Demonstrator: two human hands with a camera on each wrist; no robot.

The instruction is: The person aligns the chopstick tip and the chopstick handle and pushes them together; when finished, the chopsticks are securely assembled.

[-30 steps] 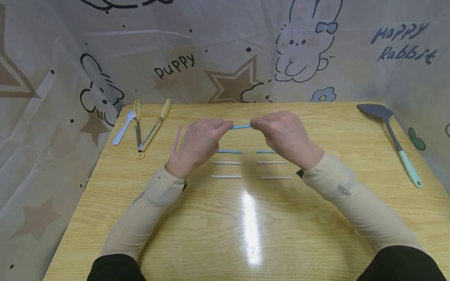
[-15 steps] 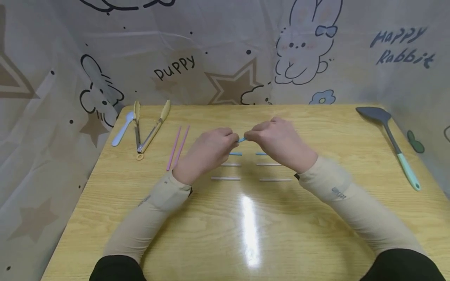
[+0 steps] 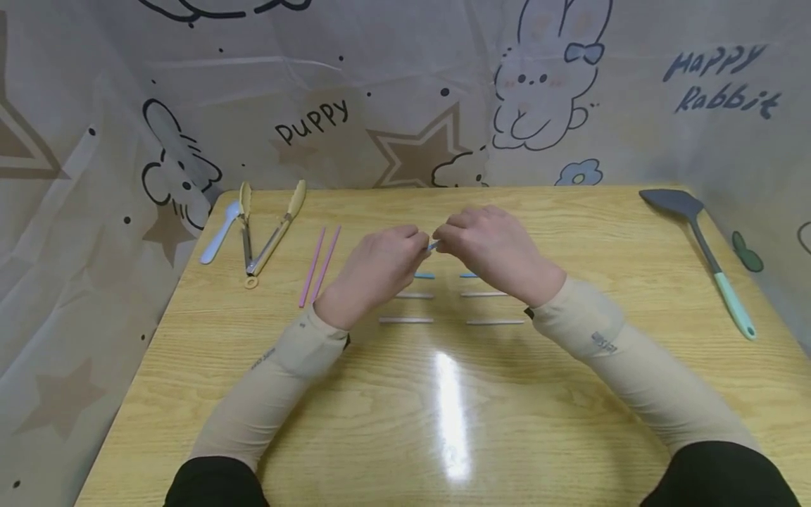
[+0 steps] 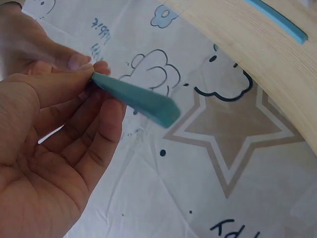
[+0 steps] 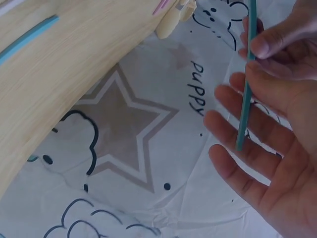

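In the head view, my left hand (image 3: 380, 267) and right hand (image 3: 503, 253) meet above the table, pinching one thin blue stick (image 3: 434, 246) near its middle. The left wrist view shows the left thumb and fingertips (image 4: 81, 79) gripping the blue stick (image 4: 141, 101), whose flat-looking end juts past the hand. From the right wrist, the other end of the stick (image 5: 244, 116) runs down across my loosely bent fingers. Two short blue pieces (image 3: 424, 276) (image 3: 469, 275) lie beneath the hands, partly hidden. Closer in are white pieces (image 3: 405, 320) (image 3: 495, 322), arranged in left and right columns.
Two pink sticks (image 3: 312, 267) (image 3: 326, 264) lie left of my left hand. Beyond them are tongs (image 3: 269, 243), spread apart, and a pale blue utensil (image 3: 219, 236). A spatula (image 3: 703, 232) with a mint handle lies at the table's right side. Printed cloth (image 3: 253, 70) borders the back.
My hands have come together, from the stick's outer ends to its middle, and sit slightly nearer me. Both pink sticks now show more fully.
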